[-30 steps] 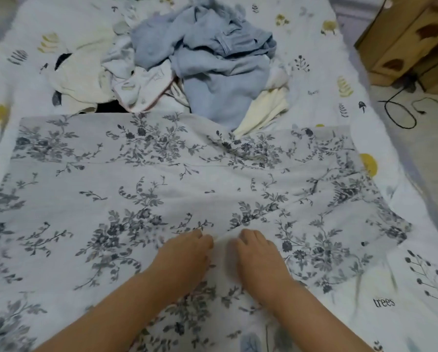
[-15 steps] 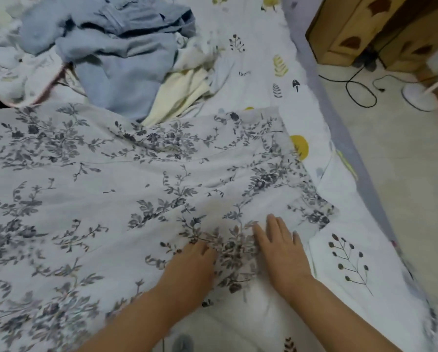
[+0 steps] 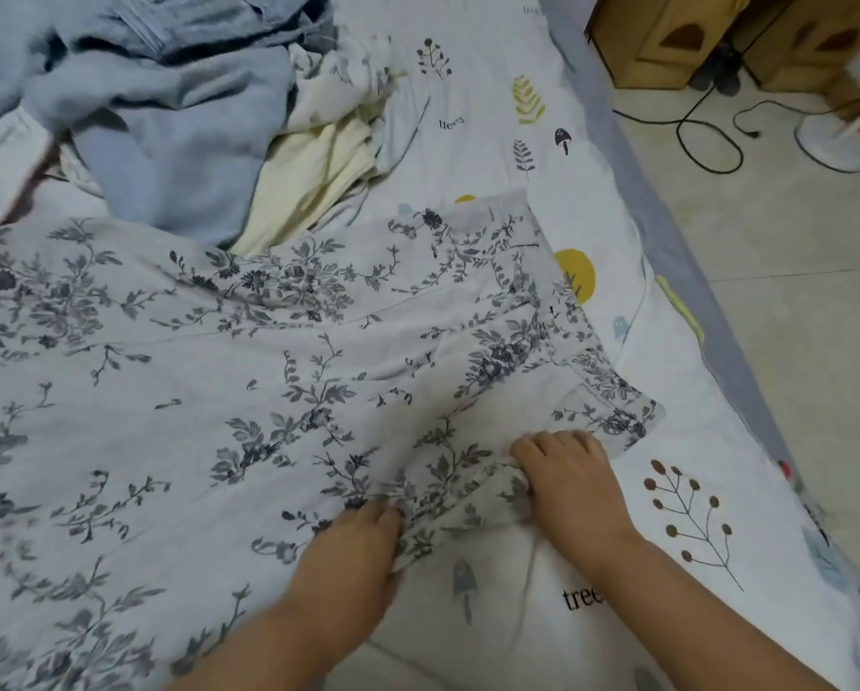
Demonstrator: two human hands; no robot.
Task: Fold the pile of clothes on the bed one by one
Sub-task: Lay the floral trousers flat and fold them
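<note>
Both hands grip the near right edge of the floral garment (image 3: 278, 371): the left hand (image 3: 353, 551) and the right hand (image 3: 567, 486) each bunch a fold of hem, probably to lift that side over for a fold. The garment lies spread flat across the bed (image 3: 542, 591), easing creasing. Beyond it waits the unfolded pile of clothes (image 3: 178, 117).

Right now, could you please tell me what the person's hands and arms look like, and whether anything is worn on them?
Both forearms are bare as far as the frame shows: no sleeves, gloves, watch or bracelet. The left hand and the right hand show no rings on their visible parts. The fingertips are mostly tucked into fabric, so nails cannot be judged.
</note>
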